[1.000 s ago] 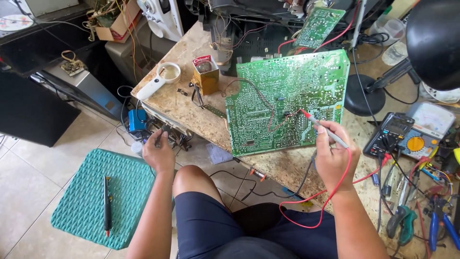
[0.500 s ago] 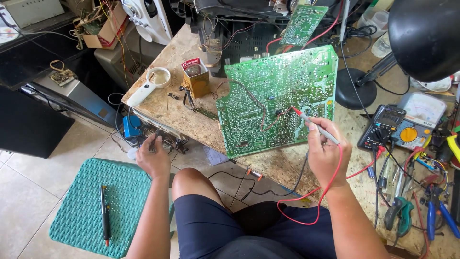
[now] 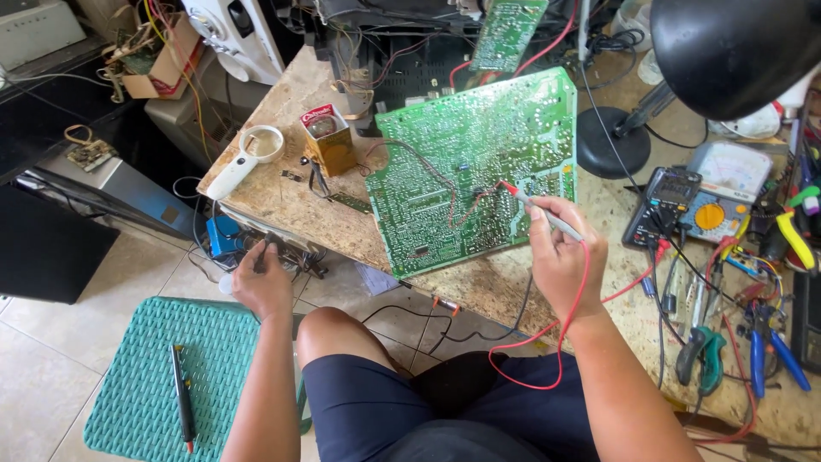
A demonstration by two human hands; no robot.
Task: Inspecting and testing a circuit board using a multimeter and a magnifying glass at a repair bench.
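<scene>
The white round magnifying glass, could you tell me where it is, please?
In the head view, the white round magnifying glass lies on the workbench's left corner, just left of the small yellow-brown box.

I have a single view, from the camera worn on the head, looking steeply down and forward at close range over my lap. My left hand [image 3: 263,287] sits low left, my right hand [image 3: 560,257] center-right, with the green circuit board [image 3: 475,167] between and beyond them.

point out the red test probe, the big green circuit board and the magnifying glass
red test probe [image 3: 547,214], head view, on its grey shaft.
big green circuit board [image 3: 462,145], head view, on its solder side.
magnifying glass [image 3: 262,143], head view, on its round lens frame.
</scene>
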